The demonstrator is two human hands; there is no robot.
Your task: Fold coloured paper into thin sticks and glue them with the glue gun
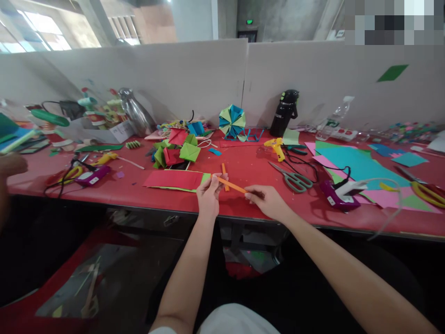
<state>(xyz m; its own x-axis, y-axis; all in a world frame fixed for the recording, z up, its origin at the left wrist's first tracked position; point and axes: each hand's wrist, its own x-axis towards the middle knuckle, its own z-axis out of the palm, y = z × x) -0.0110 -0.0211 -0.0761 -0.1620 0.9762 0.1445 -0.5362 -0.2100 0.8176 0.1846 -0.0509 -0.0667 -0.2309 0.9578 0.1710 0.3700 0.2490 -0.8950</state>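
An orange paper strip (231, 185) is stretched between my two hands above the front of the red table. My left hand (209, 190) pinches its left end, and my right hand (266, 200) grips the right end between thumb and fingers. Just behind my left fingers, a second orange strip (225, 178) lies on the table, partly hidden. Left of my left hand rests a stack of red paper (174, 179) with green sheets under it. Grey-handled scissors (294, 178) lie to the right, beyond my right hand.
A yellow glue gun (277, 148), a black bottle (285, 113) and a folded paper wheel (232, 121) stand farther back. Folded paper pieces (177, 149) are heaped left of centre. Coloured sheets (358, 162) and a purple box (339, 195) lie right. Another person's hand (13, 164) shows at far left.
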